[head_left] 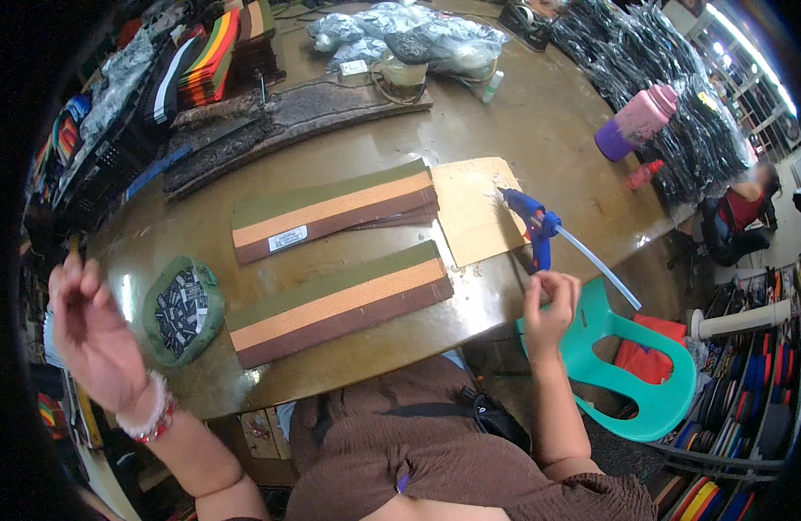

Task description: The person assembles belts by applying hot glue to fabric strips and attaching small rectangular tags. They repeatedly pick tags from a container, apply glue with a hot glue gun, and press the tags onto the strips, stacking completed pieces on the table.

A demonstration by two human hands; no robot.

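Striped cloths (340,300) are laid on glossy brown table (539,122); glue gun (534,217) noted, 3 o'clock. Left hand (89,326), 9 o'clock, is held loosely cupped; right hand (552,304) is half-curled near gun, grip indeterminable. Green chair (592,321) seen, 4 o'clock.

Your near stack (341,306) and your far stack (335,211) both have green, tan and dark brown stripes. Your glue gun (531,214) is blue with a cloudy white stick (599,265), your bag (213,300) is green, and the tags (187,314) are black and white. You see a pink and purple bottle (632,123).
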